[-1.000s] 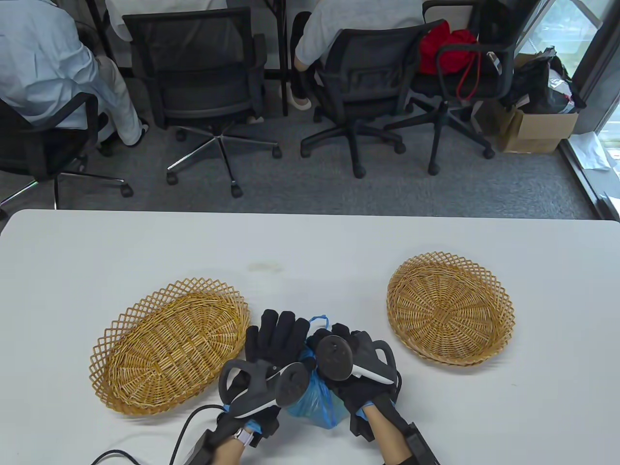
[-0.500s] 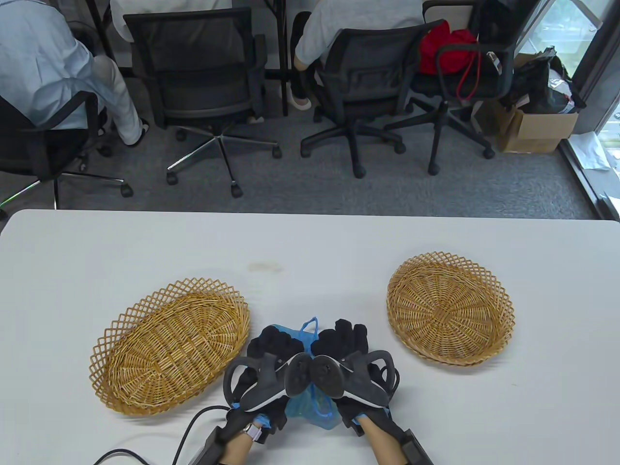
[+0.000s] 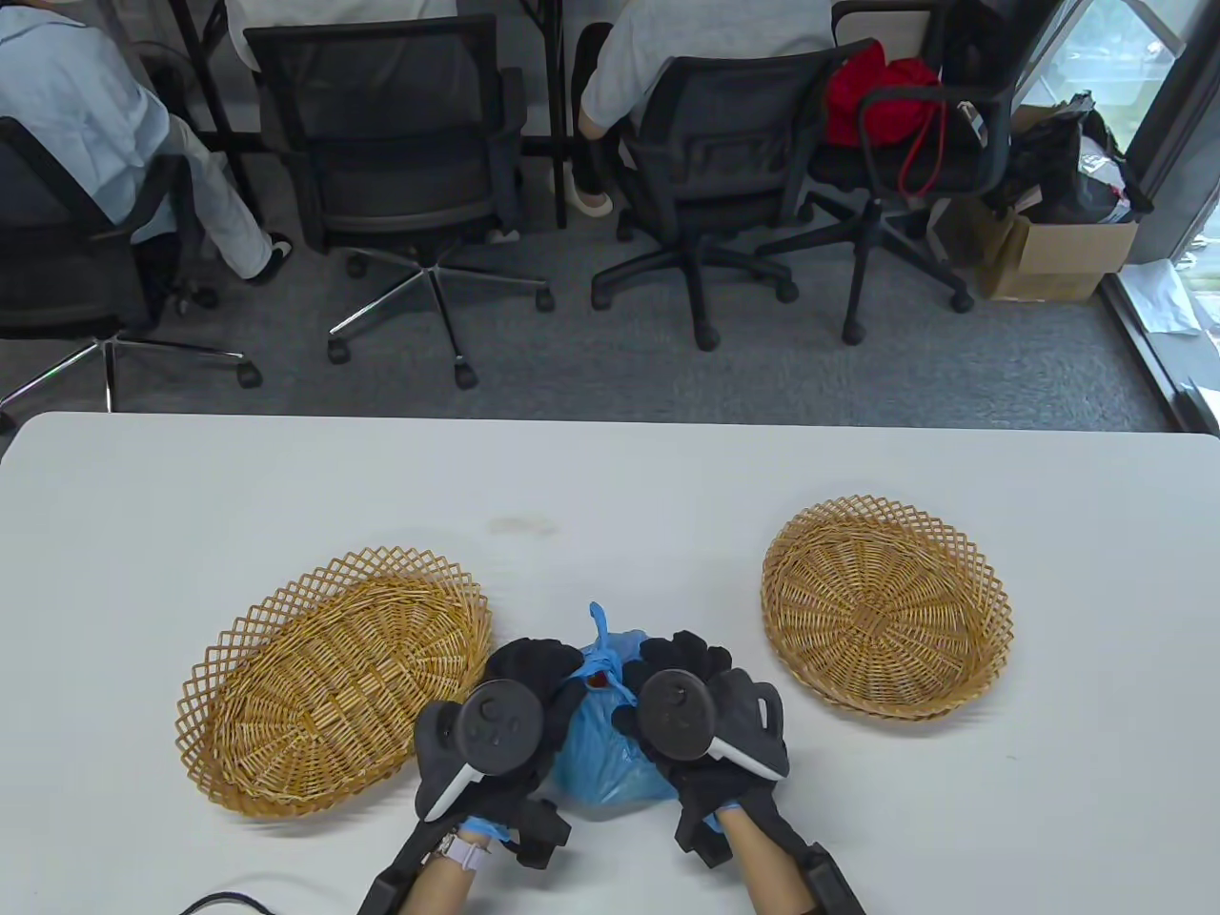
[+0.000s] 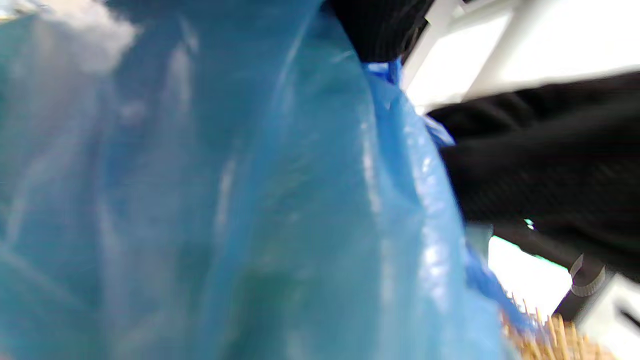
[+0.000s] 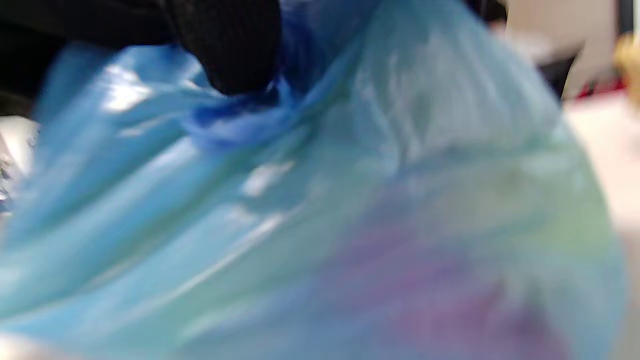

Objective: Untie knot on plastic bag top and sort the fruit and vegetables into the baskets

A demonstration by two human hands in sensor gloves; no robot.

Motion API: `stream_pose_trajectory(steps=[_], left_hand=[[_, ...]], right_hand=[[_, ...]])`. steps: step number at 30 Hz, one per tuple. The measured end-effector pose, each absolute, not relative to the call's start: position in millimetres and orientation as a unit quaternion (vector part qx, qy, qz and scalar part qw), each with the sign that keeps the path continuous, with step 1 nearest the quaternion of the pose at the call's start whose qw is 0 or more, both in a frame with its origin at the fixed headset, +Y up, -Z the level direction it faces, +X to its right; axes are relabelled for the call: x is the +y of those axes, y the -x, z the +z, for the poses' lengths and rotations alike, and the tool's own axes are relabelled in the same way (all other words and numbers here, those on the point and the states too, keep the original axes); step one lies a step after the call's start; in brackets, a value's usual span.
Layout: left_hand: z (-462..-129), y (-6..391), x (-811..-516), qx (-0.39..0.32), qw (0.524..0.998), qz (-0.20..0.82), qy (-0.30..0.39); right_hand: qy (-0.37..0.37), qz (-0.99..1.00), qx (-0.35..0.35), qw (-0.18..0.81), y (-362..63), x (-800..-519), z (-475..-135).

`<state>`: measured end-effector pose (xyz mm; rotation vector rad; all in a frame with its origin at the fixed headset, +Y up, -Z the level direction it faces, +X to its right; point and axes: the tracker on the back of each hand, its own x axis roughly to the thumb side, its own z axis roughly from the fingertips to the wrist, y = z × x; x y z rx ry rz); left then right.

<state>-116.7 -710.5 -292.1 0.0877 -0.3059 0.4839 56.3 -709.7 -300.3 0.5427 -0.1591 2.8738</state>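
Note:
A blue plastic bag (image 3: 600, 753) stands on the white table (image 3: 610, 496) near its front edge, between two wicker baskets. Its twisted top and knot (image 3: 600, 648) stick up between my hands. My left hand (image 3: 541, 667) grips the plastic left of the knot, and my right hand (image 3: 675, 660) grips it on the right. A small red patch (image 3: 599, 680) shows in a gap under the knot. In the right wrist view a gloved finger (image 5: 230, 50) presses on bunched plastic (image 5: 240, 120). The bag (image 4: 225, 200) fills the left wrist view, blurred.
An oval wicker basket (image 3: 334, 681) lies just left of my left hand. A rounder one (image 3: 886, 605) sits to the right. A black cable (image 3: 219, 901) trails at the front left. Beyond the far table edge stand office chairs (image 3: 400, 143) with seated people.
Both hands have drawn slightly apart and rolled so the trackers face up. More of the bag shows between them, and a small gap with red inside has appeared under the knot.

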Motion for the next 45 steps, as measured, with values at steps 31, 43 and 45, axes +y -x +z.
stream_pose_trajectory(steps=[31,43,45], left_hand=[[-292.1,152.2,-694.6,-0.069,0.89,0.441,-0.092],[-273.0,137.8,-657.6,-0.113,0.911,0.361,-0.164],[-261.7,126.1,-644.5,-0.161,0.908,0.327,-0.207]], right_hand=[[-0.027,0.894,-0.204,0.399,-121.0,-676.7,-293.1],[-0.001,0.836,-0.174,0.52,-143.4,-676.2,-295.1],[-0.001,0.84,-0.186,0.51,-142.5,-672.0,-292.6]])
